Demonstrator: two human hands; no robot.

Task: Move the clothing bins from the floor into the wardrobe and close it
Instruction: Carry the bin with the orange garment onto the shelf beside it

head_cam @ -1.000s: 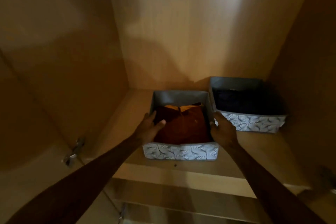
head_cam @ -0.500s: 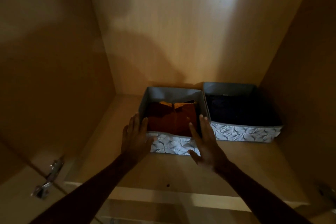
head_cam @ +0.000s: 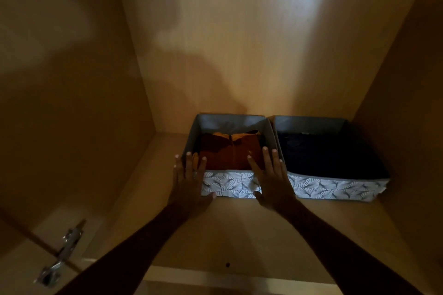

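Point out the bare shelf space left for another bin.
Free: the shelf strip between the left wall and the orange-clothes bin, plus the front strip. Crowded: that bin touches the dark-clothes bin, which sits near the right wall.

The wooden shelf [head_cam: 239,235] inside the wardrobe carries two fabric bins side by side, touching, pushed to the back wall. The left bin [head_cam: 230,184] (leaf-patterned front, grey lining) holds folded rust and mustard clothes. The right bin [head_cam: 335,187] sits against the right wall and holds dark clothes. The front strip of the shelf is bare, with one small dark hole [head_cam: 227,264] near its edge.
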